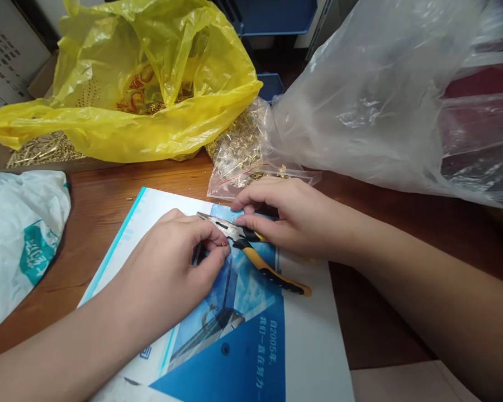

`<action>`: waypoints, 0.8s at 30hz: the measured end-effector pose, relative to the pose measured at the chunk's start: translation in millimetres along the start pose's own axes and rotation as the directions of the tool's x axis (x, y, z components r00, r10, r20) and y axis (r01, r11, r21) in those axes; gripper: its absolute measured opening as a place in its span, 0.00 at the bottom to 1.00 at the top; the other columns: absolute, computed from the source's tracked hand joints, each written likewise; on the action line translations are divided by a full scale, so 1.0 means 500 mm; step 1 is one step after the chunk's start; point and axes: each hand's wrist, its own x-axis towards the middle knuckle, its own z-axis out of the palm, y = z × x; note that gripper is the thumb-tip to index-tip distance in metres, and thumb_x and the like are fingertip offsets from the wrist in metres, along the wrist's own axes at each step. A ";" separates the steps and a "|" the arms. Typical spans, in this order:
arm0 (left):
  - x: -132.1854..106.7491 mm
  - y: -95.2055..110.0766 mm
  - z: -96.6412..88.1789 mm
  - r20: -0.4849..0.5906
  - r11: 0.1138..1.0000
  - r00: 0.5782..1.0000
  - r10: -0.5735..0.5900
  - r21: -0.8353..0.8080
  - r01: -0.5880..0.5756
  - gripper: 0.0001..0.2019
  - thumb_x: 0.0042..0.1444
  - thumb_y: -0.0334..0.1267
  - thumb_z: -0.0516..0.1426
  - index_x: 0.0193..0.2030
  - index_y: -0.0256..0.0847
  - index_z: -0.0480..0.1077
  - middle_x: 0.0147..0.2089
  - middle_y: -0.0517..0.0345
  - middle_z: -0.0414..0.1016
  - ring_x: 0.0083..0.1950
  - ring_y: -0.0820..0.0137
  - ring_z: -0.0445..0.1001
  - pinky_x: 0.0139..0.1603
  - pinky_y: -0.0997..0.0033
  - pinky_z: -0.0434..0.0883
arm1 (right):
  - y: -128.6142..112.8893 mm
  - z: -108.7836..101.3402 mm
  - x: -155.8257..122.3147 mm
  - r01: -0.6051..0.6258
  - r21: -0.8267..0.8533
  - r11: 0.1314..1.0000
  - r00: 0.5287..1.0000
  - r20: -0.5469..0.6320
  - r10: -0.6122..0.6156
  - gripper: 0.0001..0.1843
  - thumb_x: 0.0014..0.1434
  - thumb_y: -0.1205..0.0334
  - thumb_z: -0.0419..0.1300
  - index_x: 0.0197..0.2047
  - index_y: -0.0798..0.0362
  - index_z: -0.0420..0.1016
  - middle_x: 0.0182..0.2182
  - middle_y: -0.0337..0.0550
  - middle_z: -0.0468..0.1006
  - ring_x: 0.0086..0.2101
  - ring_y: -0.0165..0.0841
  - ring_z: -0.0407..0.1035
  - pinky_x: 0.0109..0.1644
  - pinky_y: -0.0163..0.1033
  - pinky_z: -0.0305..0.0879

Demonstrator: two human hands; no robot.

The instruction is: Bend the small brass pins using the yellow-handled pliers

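Note:
Between the thumb and curled fingers of my left hand (174, 245), a tiny brass-coloured piece (223, 244) is pinched, its round end showing. My right hand (283, 215) is curled around the upper handle of a pair of needle-nose pliers (257, 259), its thumb lying along that handle near the pivot. Black and yellow grips cover the handles, which are spread apart; the lower one points free toward the right. The jaw tips reach beside my left knuckles. Both hands and the pliers are over a blue and white printed booklet (310, 335).
Behind my hands, a clear zip bag (241, 148) holds many small brass pieces. A yellow plastic bag (151, 128) stands behind left, over more brass pieces (46, 149). A large translucent bag (360, 106) bulges at right. A white bag (20, 234) lies left on the wooden table (96, 192).

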 end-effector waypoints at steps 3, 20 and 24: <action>-0.006 -0.001 -0.004 0.012 1.000 1.000 0.019 0.019 -0.019 0.10 0.60 0.38 0.55 0.29 0.44 0.75 0.31 0.60 0.77 0.38 0.64 0.71 0.38 0.65 0.64 | -0.001 0.005 -0.006 0.008 -0.019 1.000 1.000 -0.008 -0.008 0.10 0.62 0.59 0.61 0.43 0.54 0.80 0.35 0.43 0.80 0.38 0.36 0.71 0.42 0.40 0.62; -0.006 0.006 -0.008 0.062 0.999 0.997 -0.052 0.000 0.052 0.10 0.57 0.38 0.56 0.25 0.42 0.71 0.29 0.60 0.76 0.39 0.63 0.70 0.38 0.66 0.61 | -0.031 0.016 0.018 0.024 0.032 0.999 1.000 0.015 -0.025 0.08 0.61 0.66 0.59 0.34 0.53 0.81 0.33 0.41 0.80 0.38 0.34 0.71 0.43 0.39 0.61; -0.007 0.007 -0.007 0.037 1.000 0.999 -0.031 0.001 0.030 0.10 0.57 0.38 0.56 0.25 0.41 0.70 0.27 0.61 0.75 0.37 0.65 0.69 0.36 0.67 0.61 | -0.028 0.017 0.018 0.076 0.000 0.997 0.997 0.007 -0.076 0.08 0.59 0.68 0.58 0.31 0.54 0.79 0.30 0.42 0.78 0.36 0.33 0.69 0.41 0.38 0.60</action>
